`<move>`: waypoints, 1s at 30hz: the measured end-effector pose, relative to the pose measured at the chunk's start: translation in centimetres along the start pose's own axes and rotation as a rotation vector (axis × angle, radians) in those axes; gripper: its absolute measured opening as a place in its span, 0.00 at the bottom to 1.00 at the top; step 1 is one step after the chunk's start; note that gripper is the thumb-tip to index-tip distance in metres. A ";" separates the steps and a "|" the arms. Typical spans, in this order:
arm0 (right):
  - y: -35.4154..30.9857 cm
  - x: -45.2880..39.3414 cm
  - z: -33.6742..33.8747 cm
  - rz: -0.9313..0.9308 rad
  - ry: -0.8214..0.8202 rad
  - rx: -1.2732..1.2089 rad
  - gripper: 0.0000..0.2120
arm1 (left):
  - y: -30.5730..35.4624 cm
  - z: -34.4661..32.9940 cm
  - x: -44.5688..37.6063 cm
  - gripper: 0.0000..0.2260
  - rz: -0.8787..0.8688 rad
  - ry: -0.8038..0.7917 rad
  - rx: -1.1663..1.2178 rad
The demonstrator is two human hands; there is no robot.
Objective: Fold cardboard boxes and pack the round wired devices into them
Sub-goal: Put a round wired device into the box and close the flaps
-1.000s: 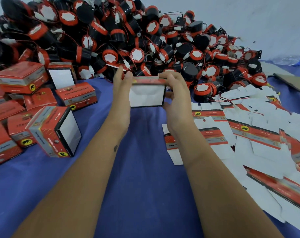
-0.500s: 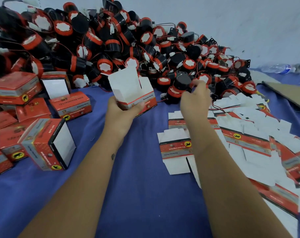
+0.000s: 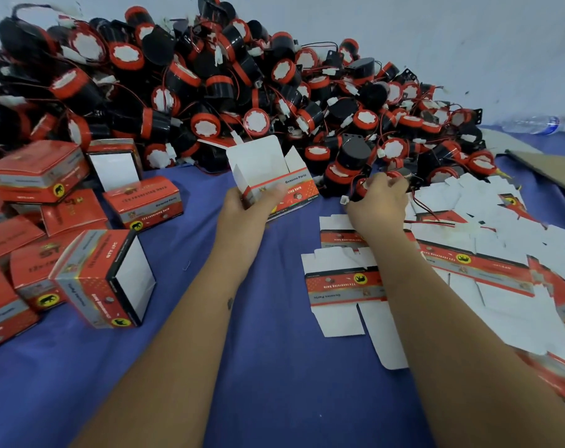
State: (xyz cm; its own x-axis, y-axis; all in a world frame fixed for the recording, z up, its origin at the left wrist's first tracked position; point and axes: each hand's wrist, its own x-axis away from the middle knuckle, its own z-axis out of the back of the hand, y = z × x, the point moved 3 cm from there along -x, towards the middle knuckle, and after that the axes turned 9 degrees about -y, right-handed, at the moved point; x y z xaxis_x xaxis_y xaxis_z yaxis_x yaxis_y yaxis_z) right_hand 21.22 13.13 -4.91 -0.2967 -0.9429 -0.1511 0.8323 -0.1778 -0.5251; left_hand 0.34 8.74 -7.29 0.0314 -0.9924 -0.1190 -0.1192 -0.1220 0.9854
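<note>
- Centrally, the left hand grips a red and white box, thumb across its printed side; its white top flaps stand open, and it sits just above the blue cloth.
- Right of it, the right hand has its fingers curled round a device at the near edge of the pile, with a small white plug beside the thumb.
- Across the top of the frame lies a big pile of devices, black with red rims and thin wires.
- At left sit folded boxes, some with an open end.
- At right, flat blanks lie spread under the right forearm.
- At far upper right lies a plastic bottle.
</note>
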 end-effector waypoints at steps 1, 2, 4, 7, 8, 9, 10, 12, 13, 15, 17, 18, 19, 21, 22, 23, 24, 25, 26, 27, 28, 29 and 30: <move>-0.1 0.0 0.0 0.021 0.002 0.026 0.22 | 0.1 0.0 0.1 0.22 0.008 0.002 0.012; -0.2 0.0 0.0 0.039 0.006 0.051 0.23 | 0.2 0.0 0.2 0.22 0.009 0.006 0.021; -0.3 -0.1 0.1 0.030 0.009 0.045 0.26 | 0.5 0.0 0.3 0.20 -0.001 0.006 0.026; -0.1 -0.1 0.6 -0.078 -0.054 -0.015 0.28 | 1.1 -0.3 0.7 0.09 -0.056 -0.060 0.104; -0.2 -0.1 0.8 -0.079 -0.073 -0.035 0.23 | 1.4 -0.4 0.8 0.09 -0.073 -0.103 0.173; -0.3 0.0 1.1 -0.058 -0.074 -0.072 0.19 | 1.7 -0.6 0.9 0.10 -0.087 -0.145 0.238; -0.6 0.2 1.4 -0.017 -0.056 -0.126 0.19 | 1.9 -0.8 1.0 0.12 -0.094 -0.177 0.282; -1.3 0.9 2.3 0.062 0.055 -0.247 0.23 | 1.8 -0.8 1.2 0.14 -0.075 -0.210 0.282; -1.7 1.4 2.8 0.088 0.151 -0.304 0.24 | 1.6 -0.8 1.3 0.16 -0.046 -0.210 0.247; -2.7 3.0 3.6 0.127 0.384 -0.407 0.26 | 1.1 -0.4 1.3 0.22 -0.014 -0.162 0.024; -3.9 5.3 3.7 0.183 0.581 -0.491 0.27 | 0.9 0.2 1.2 0.27 -0.027 -0.099 -0.336; -4.5 6.4 3.3 0.226 0.630 -0.540 0.27 | 0.8 0.5 1.2 0.30 -0.023 -0.087 -0.471; -5.1 7.4 2.8 0.273 0.633 -0.571 0.27 | 0.7 0.6 1.1 0.31 -0.014 -0.081 -0.541; -5.9 8.8 1.6 0.386 0.575 -0.530 0.26 | 0.5 0.8 1.0 0.31 -0.007 -0.072 -0.558; -6.2 9.1 1.1 0.443 0.536 -0.477 0.26 | 0.4 0.9 0.9 0.30 -0.006 -0.067 -0.549; -6.4 9.4 0.6 0.491 0.492 -0.432 0.25 | 0.4 0.8 0.9 0.30 -0.003 -0.066 -0.545; -6.5 9.5 0.2 0.522 0.451 -0.405 0.26 | 0.5 0.8 1.0 0.30 0.001 -0.066 -0.544; -6.7 9.7 -0.1 0.545 0.426 -0.390 0.26 | 0.6 0.8 1.0 0.30 0.006 -0.062 -0.545; -6.8 9.9 -0.2 0.566 0.416 -0.375 0.27 | 0.7 0.8 1.1 0.29 0.007 -0.057 -0.548; -6.9 10.1 -0.4 0.591 0.413 -0.355 0.28 | 0.7 0.8 1.1 0.28 0.006 -0.053 -0.551; -7.1 10.3 -0.5 0.625 0.403 -0.334 0.28 | 0.8 0.8 1.1 0.26 0.005 -0.051 -0.555; -7.2 10.4 -0.7 0.664 0.382 -0.315 0.28 | 0.8 0.8 1.1 0.25 0.005 -0.051 -0.561; -7.4 10.5 -0.9 0.694 0.348 -0.304 0.27 | 0.8 0.8 1.1 0.23 0.004 -0.054 -0.569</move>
State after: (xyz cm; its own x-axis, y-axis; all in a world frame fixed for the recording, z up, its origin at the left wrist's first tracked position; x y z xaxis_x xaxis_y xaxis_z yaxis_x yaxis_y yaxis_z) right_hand 11.55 4.78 -3.35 0.0678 -0.6606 -0.7477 0.7318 0.5423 -0.4128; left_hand -0.52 7.57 -6.73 -0.0204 -0.9941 -0.1067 0.4348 -0.1050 0.8944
